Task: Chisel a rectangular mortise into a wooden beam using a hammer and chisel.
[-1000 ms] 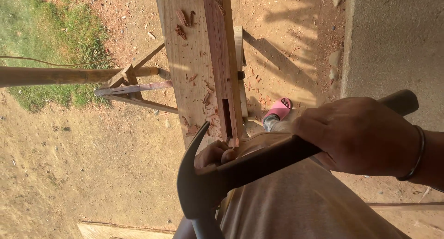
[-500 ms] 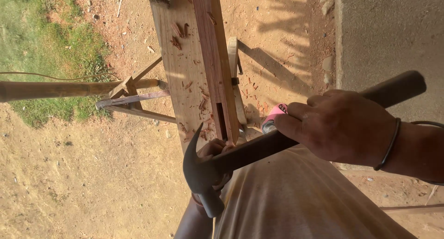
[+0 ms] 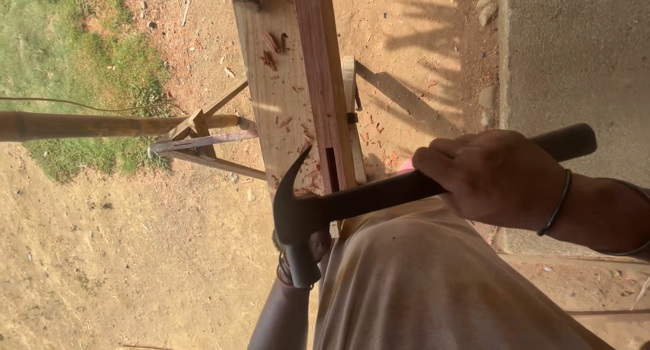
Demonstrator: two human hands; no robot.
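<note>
While right hand [image 3: 497,181] grips hammer [image 3: 352,204], raised

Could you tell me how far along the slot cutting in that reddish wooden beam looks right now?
A slot is already cut in the reddish beam, with chips on the bench plank. The right hand holds the hammer over the mostly hidden left hand. Remaining depth is unclear.

We see the left hand [image 3: 298,245] mostly hidden behind the black claw hammer's head [image 3: 298,218], what it grips we cannot tell, the long reddish wooden beam [image 3: 318,72] cut off by the top edge, our right forearm leaving the right edge, a pink object [image 3: 406,165] nearly hidden behind the right hand [image 3: 491,181].
</note>
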